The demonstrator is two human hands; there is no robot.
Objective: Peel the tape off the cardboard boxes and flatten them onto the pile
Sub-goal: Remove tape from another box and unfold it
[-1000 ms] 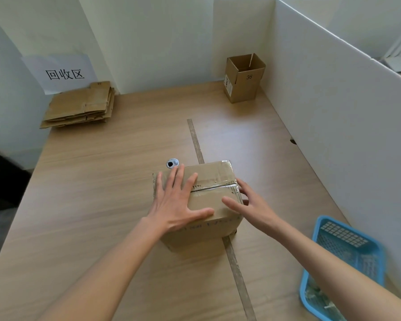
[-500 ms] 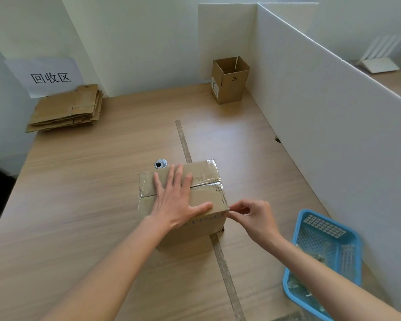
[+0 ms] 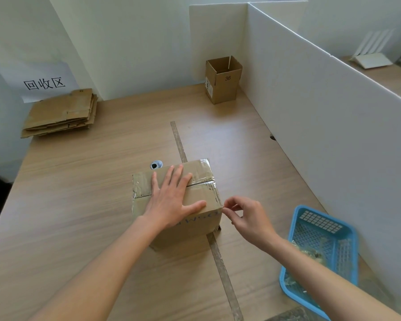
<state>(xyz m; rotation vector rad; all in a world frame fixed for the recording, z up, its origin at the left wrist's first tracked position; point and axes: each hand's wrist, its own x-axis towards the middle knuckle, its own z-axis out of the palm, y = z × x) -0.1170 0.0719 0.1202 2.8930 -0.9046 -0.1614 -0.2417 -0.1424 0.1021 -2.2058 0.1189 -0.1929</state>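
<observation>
A sealed brown cardboard box (image 3: 202, 222) stands in the middle of the table, with clear tape (image 3: 204, 179) along its top seam and over its edges. My left hand (image 3: 171, 200) lies flat on the box top, fingers spread and straight, pressing it down. My right hand (image 3: 248, 218) is at the box's near right top corner, thumb and forefinger pinching at the tape end there. A pile of flattened cardboard (image 3: 60, 114) lies at the far left corner under a paper sign.
An open empty box (image 3: 223, 81) marked 36 stands at the far right by the white partition (image 3: 322, 117). A blue plastic basket (image 3: 320, 258) holding tape scraps sits at my right. A strip of tape (image 3: 222, 269) runs along the table's middle. A round grommet hole (image 3: 156, 164) lies behind the box.
My right hand has drawn its open fingers in from the box's right side into a pinch at the near right top corner. My left hand stays flat on top.
</observation>
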